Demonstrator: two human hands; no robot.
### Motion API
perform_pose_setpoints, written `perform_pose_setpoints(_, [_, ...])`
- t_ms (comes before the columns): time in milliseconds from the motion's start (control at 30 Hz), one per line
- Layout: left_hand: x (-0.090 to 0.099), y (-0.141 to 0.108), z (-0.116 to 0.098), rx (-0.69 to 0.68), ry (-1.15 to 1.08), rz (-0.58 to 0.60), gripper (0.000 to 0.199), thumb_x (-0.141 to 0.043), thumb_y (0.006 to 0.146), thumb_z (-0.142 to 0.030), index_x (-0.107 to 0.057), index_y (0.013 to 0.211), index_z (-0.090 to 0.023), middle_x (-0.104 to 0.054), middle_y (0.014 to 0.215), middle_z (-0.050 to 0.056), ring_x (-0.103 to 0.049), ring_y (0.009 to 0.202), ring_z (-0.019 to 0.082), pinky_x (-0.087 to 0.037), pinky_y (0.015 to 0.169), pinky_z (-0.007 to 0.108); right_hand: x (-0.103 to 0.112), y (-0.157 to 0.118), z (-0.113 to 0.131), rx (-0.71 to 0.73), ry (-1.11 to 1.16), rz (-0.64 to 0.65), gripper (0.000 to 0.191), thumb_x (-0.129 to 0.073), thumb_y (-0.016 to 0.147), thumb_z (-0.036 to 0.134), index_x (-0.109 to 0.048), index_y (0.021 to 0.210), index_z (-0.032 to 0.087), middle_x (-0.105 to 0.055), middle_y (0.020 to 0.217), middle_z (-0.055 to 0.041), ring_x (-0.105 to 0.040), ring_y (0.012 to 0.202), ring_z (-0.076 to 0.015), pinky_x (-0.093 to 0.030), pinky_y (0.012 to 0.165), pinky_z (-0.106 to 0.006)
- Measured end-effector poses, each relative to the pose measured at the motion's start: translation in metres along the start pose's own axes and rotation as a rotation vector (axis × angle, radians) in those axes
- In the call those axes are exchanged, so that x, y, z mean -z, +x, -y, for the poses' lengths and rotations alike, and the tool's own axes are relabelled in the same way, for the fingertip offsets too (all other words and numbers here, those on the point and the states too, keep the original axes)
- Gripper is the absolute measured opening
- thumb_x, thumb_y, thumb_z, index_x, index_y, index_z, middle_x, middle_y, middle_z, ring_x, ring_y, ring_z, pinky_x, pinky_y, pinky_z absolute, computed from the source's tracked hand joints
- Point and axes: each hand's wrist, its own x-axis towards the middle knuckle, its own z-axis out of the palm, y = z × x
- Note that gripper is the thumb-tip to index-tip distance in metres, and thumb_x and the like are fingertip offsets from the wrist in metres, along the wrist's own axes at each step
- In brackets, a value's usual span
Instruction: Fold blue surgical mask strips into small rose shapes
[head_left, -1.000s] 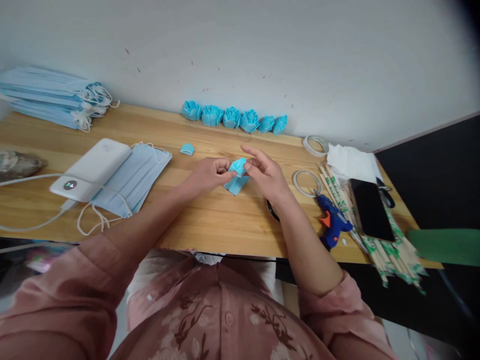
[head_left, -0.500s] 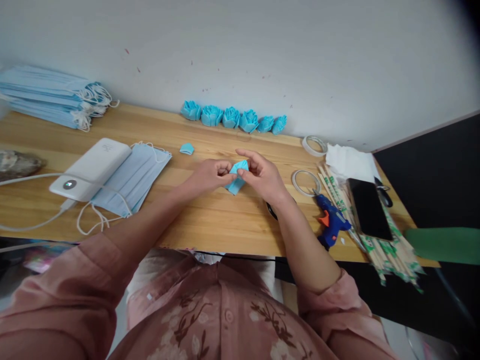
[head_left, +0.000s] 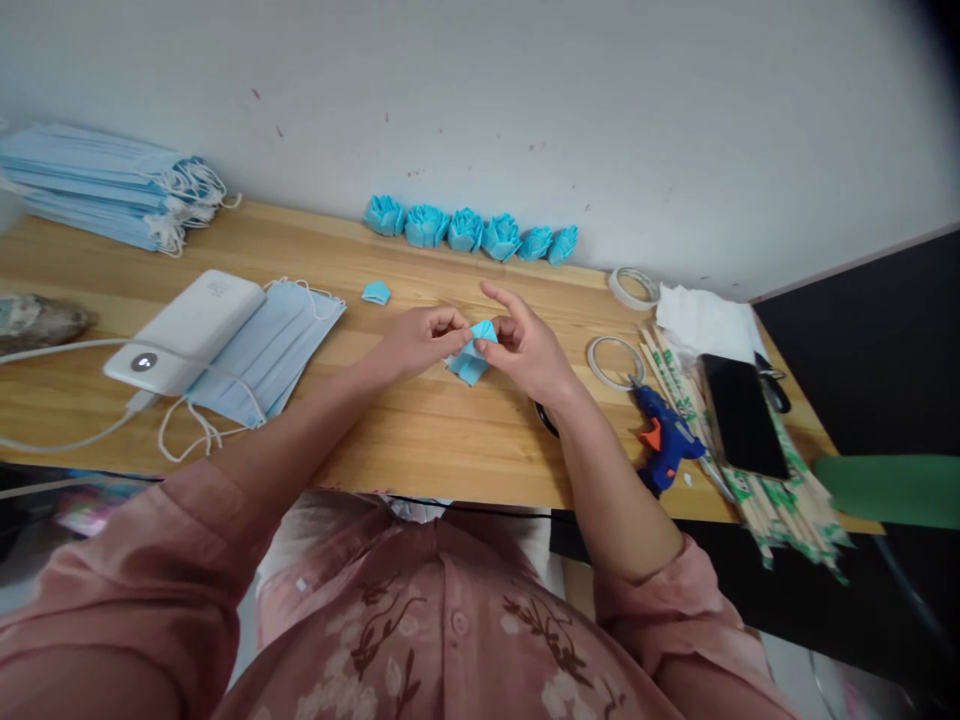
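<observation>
A small folded piece of blue material [head_left: 471, 364] is held between both hands above the table. My left hand [head_left: 427, 338] pinches its left edge between thumb and fingers. My right hand [head_left: 525, 345] grips its right side with the thumb in front, the index finger stretched up and away. Beyond my left hand a small blue folded piece [head_left: 376, 292] lies on the wooden table [head_left: 435, 450]. Several blue fabric flowers [head_left: 466, 230] stand in a row along the wall. A dark ring-shaped item, partly hidden, is under my right wrist.
At left are a stack of masks [head_left: 90, 185], a white power bank [head_left: 184, 330] with a cable and loose masks [head_left: 266, 350]. Rolls of tape [head_left: 634, 288], a blue glue gun [head_left: 666, 435], a phone [head_left: 744, 415], wrapped sticks [head_left: 787, 520] and white sheets [head_left: 709, 320] are at right.
The held blue piece has changed shape a little, its lower part now spread and creased. My left fingers have shifted slightly on its edge. The view has moved slightly.
</observation>
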Motion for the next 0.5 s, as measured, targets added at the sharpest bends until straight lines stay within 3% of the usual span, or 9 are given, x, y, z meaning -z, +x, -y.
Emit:
perform_pose_setpoints(333, [-0.004,0.005,0.013,-0.004,0.001,0.074,0.03,-0.065,0.08,-0.045,-0.056,0.073,-0.018,-0.056,0.067,-0.002,-0.049,0.064,0.01,-0.039,0.061,0.023,0.002,0.002,-0.004,0.023,0.031,-0.055,0.067,-0.065,0.085,0.029,-0.041,0.147,0.027,-0.057,0.076,0.0046,-0.052,0.066,-0.0141,-0.045,0.064,-0.03])
perform_pose_setpoints(500, [-0.006,0.005,0.015,0.031,-0.089,0.066,0.029,-0.064,0.08,-0.043,-0.052,0.07,-0.018,-0.052,0.065,-0.003,-0.044,0.059,0.009,-0.035,0.057,0.023,0.0,0.002,-0.001,0.002,0.052,-0.068,0.063,-0.067,0.088,0.04,-0.044,0.146,0.029,-0.059,0.077,0.003,-0.055,0.068,-0.0161,-0.047,0.065,-0.032])
